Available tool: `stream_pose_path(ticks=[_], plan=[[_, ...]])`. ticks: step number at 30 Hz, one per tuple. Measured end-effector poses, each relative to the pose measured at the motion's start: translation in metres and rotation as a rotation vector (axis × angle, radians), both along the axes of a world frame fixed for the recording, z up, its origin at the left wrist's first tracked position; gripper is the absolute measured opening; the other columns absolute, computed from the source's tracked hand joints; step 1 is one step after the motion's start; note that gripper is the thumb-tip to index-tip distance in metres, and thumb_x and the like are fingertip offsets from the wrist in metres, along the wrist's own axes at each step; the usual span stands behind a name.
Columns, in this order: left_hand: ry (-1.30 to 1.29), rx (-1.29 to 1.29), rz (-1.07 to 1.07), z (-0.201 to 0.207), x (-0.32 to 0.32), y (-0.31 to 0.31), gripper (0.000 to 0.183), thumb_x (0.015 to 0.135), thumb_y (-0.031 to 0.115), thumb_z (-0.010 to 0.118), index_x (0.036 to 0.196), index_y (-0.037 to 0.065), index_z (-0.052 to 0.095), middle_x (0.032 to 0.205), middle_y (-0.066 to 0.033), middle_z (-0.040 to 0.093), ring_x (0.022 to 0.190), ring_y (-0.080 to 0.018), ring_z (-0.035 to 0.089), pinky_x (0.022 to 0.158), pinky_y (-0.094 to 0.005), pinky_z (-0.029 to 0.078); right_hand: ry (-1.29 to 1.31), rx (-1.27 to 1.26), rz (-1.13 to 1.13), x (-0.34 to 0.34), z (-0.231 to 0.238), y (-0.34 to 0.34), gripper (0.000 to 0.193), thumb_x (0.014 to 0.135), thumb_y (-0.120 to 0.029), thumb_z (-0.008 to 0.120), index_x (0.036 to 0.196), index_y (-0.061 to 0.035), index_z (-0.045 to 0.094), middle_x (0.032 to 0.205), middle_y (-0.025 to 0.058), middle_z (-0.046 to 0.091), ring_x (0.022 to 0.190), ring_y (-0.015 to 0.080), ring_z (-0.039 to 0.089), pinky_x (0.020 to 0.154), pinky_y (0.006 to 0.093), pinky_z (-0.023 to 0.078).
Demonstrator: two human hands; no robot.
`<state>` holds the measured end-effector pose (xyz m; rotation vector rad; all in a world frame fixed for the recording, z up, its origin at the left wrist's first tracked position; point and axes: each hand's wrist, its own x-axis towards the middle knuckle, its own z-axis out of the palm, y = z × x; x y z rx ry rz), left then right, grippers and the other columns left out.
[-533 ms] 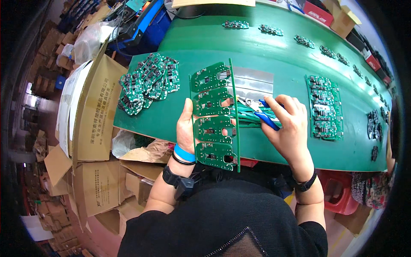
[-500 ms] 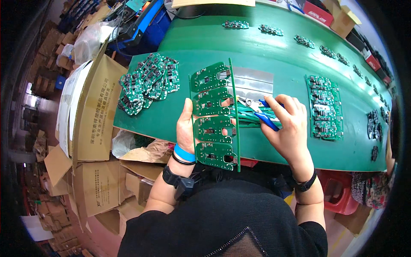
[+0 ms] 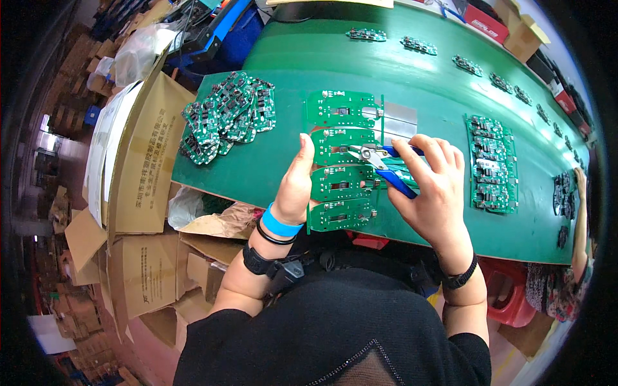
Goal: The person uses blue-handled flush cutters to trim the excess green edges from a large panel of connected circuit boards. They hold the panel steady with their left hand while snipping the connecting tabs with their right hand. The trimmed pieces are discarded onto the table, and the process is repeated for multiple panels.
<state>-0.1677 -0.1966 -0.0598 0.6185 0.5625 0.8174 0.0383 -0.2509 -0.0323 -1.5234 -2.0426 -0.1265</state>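
Pliers (image 3: pixel 373 158) with blue handles sit grasped in my right hand (image 3: pixel 434 183), tips over the second board (image 3: pixel 324 139) from the far end of a green circuit panel (image 3: pixel 325 183); I cannot tell whether they touch. My left hand (image 3: pixel 294 193) grips that panel by its left side, over the bench (image 3: pixel 244 180). I see a heap of boards (image 3: pixel 233 116) leftward, a stack of panels (image 3: pixel 494 164) rightward, then a cardboard box (image 3: pixel 145 148) far left.

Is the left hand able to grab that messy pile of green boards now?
Probably not: the left hand is busy holding the green panel, though the pile of boards looks nearby, on the left.
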Motion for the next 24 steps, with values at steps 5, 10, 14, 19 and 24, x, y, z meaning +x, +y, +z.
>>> stream_pose_path(ticks=[5,10,14,19,24], plan=[[0.07,0.078,0.014,-0.0023,-0.0029,0.0004,0.074,0.098,0.062,0.019,0.138,0.003,0.041,0.124,-0.0196,0.058,0.104,-0.0317,0.064,0.087,-0.0455,0.056,-0.032,-0.01,0.008,-0.003,0.0016,0.0025,0.063,0.062,-0.018,0.075,0.121,-0.0109,0.058,0.108,0.0085,0.054,0.103,0.0277,0.051,0.09,0.0425,0.036],[0.081,0.133,0.041,-0.0044,-0.002,0.0009,0.074,0.098,0.061,0.018,0.139,0.003,0.039,0.125,-0.0193,0.057,0.104,-0.031,0.064,0.087,-0.045,0.056,-0.054,-0.024,0.018,-0.0021,0.0028,0.0036,0.063,0.061,-0.018,0.075,0.122,-0.0107,0.058,0.109,0.0086,0.054,0.103,0.0276,0.051,0.09,0.0423,0.036],[0.004,0.075,-0.009,0.002,-0.0029,0.0018,0.057,0.104,0.046,0.019,0.143,0.007,0.03,0.127,-0.0161,0.055,0.105,-0.0237,0.064,0.086,-0.0363,0.057,-0.004,-0.037,0.027,0.0009,-0.0002,0.0046,0.064,0.061,-0.018,0.076,0.122,-0.0106,0.058,0.109,0.009,0.054,0.102,0.0273,0.051,0.09,0.0422,0.036],[0.049,0.066,0.003,-0.0021,-0.0039,0.0022,0.067,0.1,0.055,0.017,0.14,0.005,0.037,0.125,-0.0182,0.057,0.106,-0.0283,0.063,0.087,-0.0419,0.056,-0.041,-0.023,0.025,-0.0011,0.0002,0.0056,0.064,0.061,-0.018,0.076,0.121,-0.0108,0.058,0.109,0.0089,0.055,0.101,0.0269,0.052,0.089,0.0419,0.037],[0.087,0.104,0.007,-0.002,-0.0043,0.0036,0.068,0.1,0.055,0.017,0.14,0.005,0.037,0.125,-0.0186,0.057,0.105,-0.0284,0.064,0.087,-0.0423,0.056,-0.064,-0.023,0.019,-0.0013,0.0004,0.0046,0.064,0.06,-0.018,0.077,0.121,-0.012,0.058,0.107,0.0076,0.055,0.099,0.026,0.052,0.087,0.0415,0.037]])
